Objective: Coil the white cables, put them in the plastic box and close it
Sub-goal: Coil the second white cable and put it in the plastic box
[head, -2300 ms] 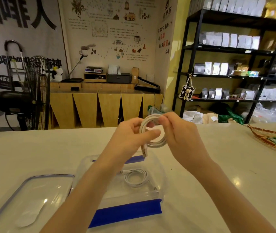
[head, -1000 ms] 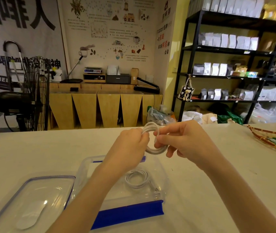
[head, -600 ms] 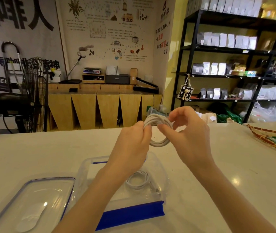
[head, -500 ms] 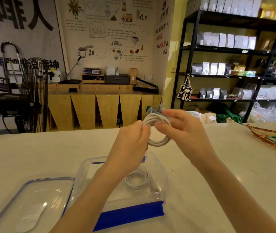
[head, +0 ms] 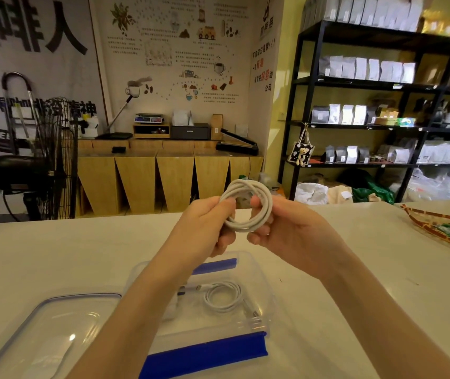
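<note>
A coiled white cable [head: 262,212] is held up above the table between both hands. My left hand [head: 204,228] pinches the coil's left side. My right hand [head: 289,233] grips its right side, fingers through the loop. Below them stands the clear plastic box [head: 266,285] with blue clip flaps on its near and far sides. A second coiled white cable [head: 222,296] lies inside it, plugs showing. The clear lid [head: 48,335] lies flat to the box's left.
A white table [head: 54,255] carries everything. A woven tray [head: 443,228] with green items sits at the right edge. Behind the table are a black fan [head: 43,160], a wooden counter [head: 169,173] and black shelves [head: 382,119] of bags.
The coil stayed raised between both hands. My right hand shifted its hold around the loop, fingers moving from the top to the right side. The box and lid have not moved.
</note>
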